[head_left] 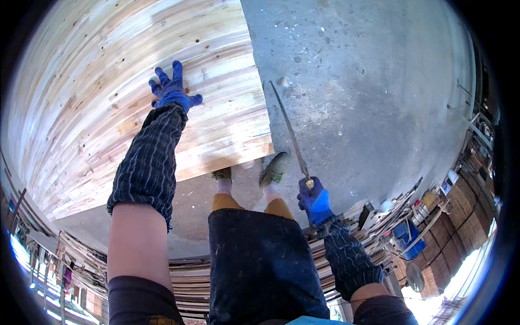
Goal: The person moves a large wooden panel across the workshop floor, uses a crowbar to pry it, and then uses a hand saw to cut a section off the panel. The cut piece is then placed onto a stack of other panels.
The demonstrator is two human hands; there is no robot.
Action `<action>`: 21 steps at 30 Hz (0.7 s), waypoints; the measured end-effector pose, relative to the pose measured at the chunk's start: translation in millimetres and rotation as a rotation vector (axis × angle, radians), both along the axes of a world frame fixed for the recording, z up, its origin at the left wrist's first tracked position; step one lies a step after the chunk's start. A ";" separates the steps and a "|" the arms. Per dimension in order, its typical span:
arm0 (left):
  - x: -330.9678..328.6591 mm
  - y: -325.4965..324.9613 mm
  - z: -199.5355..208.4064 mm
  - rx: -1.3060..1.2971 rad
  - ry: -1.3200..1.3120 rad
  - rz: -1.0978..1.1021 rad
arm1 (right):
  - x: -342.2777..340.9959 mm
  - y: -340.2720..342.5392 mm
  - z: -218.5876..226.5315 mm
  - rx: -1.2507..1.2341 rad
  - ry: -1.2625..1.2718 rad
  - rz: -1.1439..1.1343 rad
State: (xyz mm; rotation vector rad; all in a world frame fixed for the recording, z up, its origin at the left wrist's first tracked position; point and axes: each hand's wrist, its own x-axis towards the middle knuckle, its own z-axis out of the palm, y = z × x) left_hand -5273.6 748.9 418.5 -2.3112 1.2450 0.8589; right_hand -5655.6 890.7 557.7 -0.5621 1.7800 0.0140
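A broad panel of pale, knotty wood strips (227,114) fills the left and upper left. My left hand (172,89), in a blue glove, rests on the panel with its fingers spread. My right hand (314,199), also gloved in blue, is closed round the handle of a long narrow-bladed tool (290,130). The blade points up and away, beside the panel's right edge and apart from it. A bit of yellow shows where the blade meets my fist. Whether the blade is a knife or something else is unclear.
Grey concrete floor (368,92) lies right of the panel. My shoes (275,169) stand at the panel's near corner, below a dark apron (260,260). Stacked wood strips (189,281) lie behind me. A blue bin (409,238) and brown stacks (460,216) are at the lower right.
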 end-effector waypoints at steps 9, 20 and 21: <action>59.8 50.5 -29.8 -0.123 0.238 -0.167 | -59.6 64.5 72.9 0.128 0.073 -0.136; -51.7 291.1 99.4 -0.158 0.810 -0.157 | -156.5 300.2 213.1 0.307 0.279 -0.090; -61.1 307.6 114.7 -0.160 0.843 -0.027 | -152.7 308.4 226.1 0.278 0.241 -0.058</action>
